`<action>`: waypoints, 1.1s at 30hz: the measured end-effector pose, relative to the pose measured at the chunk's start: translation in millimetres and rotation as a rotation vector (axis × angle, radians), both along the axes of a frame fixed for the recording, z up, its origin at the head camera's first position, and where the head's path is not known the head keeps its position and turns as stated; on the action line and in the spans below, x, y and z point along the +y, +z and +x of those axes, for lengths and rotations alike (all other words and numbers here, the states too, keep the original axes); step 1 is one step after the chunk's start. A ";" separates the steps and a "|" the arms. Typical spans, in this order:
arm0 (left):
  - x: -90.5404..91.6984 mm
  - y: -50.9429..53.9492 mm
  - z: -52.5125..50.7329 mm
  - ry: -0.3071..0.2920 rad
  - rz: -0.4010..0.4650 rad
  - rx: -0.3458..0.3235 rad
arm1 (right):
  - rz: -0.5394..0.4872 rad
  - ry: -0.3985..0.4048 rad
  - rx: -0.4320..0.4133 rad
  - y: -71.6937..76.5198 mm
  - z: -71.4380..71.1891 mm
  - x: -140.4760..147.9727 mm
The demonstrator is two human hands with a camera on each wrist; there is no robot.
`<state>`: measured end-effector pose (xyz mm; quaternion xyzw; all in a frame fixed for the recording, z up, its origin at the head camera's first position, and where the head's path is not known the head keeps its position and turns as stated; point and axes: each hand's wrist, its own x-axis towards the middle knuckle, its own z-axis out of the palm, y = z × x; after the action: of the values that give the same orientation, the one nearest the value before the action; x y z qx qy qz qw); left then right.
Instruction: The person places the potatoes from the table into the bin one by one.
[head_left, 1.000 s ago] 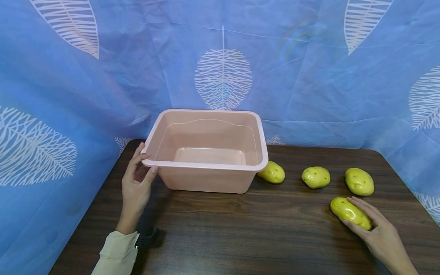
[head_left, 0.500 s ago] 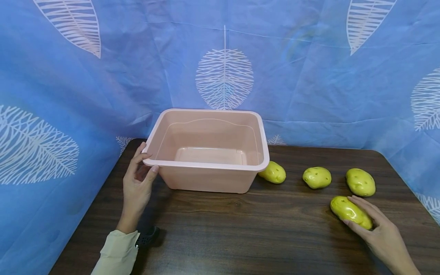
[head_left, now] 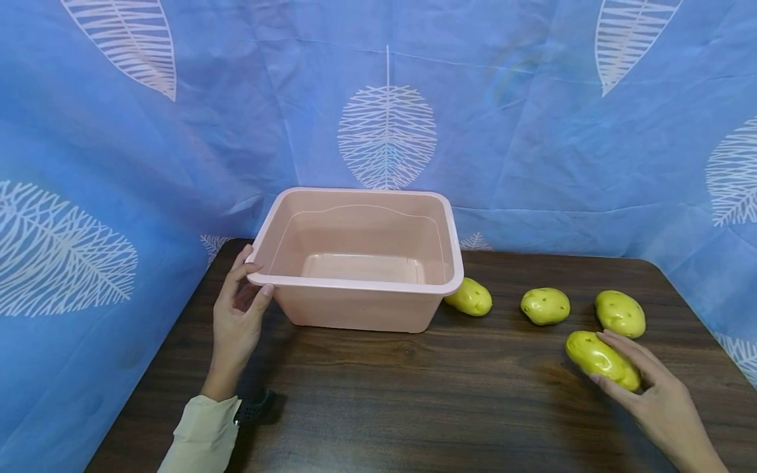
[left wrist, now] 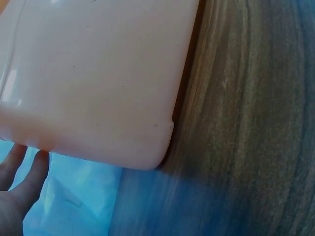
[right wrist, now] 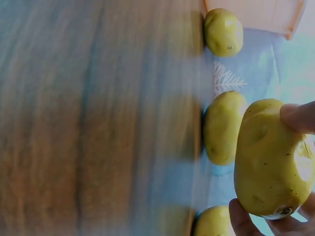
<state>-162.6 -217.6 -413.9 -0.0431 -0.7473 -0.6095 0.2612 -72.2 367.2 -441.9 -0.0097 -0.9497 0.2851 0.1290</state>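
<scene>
A pink plastic basin (head_left: 355,309) stands at the back of the table. My left hand (head_left: 236,325) grips its near left rim corner, thumb in front and fingers over the edge; in the left wrist view, fingertips (left wrist: 37,169) touch the basin wall (left wrist: 98,88). At the right, my right hand (head_left: 653,394) holds a yellow potato (head_left: 600,361) between thumb and fingers. The right wrist view shows this held potato (right wrist: 273,157) raised off the table, its far side hidden. The basin's visible floor has nothing on it.
Behind the held potato lie a right potato (head_left: 619,314) and a middle potato (head_left: 545,306). Another potato (head_left: 470,297) sits by the basin's right side, partly hidden by it. A blue leaf-print cloth (head_left: 532,131) hangs behind the dark wooden table (head_left: 402,394).
My right hand has lifted the potato slightly off the table. The left hand stays on the basin rim, and the basin and other potatoes keep their places.
</scene>
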 end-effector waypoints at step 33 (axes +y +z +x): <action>-1.3 -1.1 -0.1 -0.020 0.000 0.030 | -0.027 0.096 0.163 48.1 -5.3 -13.5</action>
<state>-162.7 -218.9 -415.0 -0.0600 -0.7427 -0.6114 0.2663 -77.5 353.7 -393.8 0.0574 -0.9316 0.3034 0.1917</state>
